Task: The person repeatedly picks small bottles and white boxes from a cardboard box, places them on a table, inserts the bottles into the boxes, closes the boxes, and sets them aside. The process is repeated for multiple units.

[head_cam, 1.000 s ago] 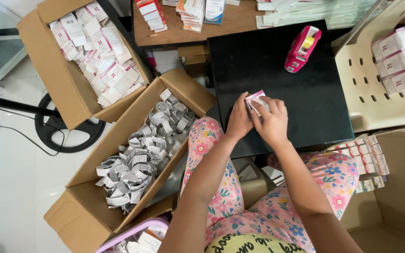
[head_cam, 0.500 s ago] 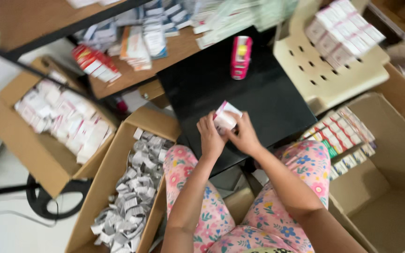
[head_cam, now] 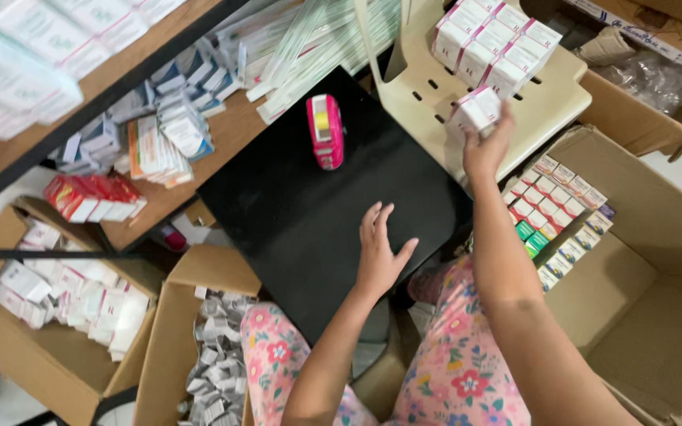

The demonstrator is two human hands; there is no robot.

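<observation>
My right hand (head_cam: 487,147) holds a small white and pink box (head_cam: 475,110) over the seat of a cream plastic chair (head_cam: 436,95), next to a stack of like boxes (head_cam: 495,43). My left hand (head_cam: 379,252) hovers flat and open, fingers spread, over the near part of the black tabletop (head_cam: 301,205). A pink tape dispenser (head_cam: 324,130) lies on the far part of that tabletop.
A large cardboard box (head_cam: 641,260) at the right holds rows of small coloured boxes (head_cam: 558,213). At the lower left, one carton holds folded paper leaflets (head_cam: 215,371) and another holds white boxes (head_cam: 65,296). A wooden shelf (head_cam: 159,118) carries more packages.
Both hands held the small box over the black tabletop before. Now my right hand has carried it right to the chair, my left hand has let go, and the view has swung right.
</observation>
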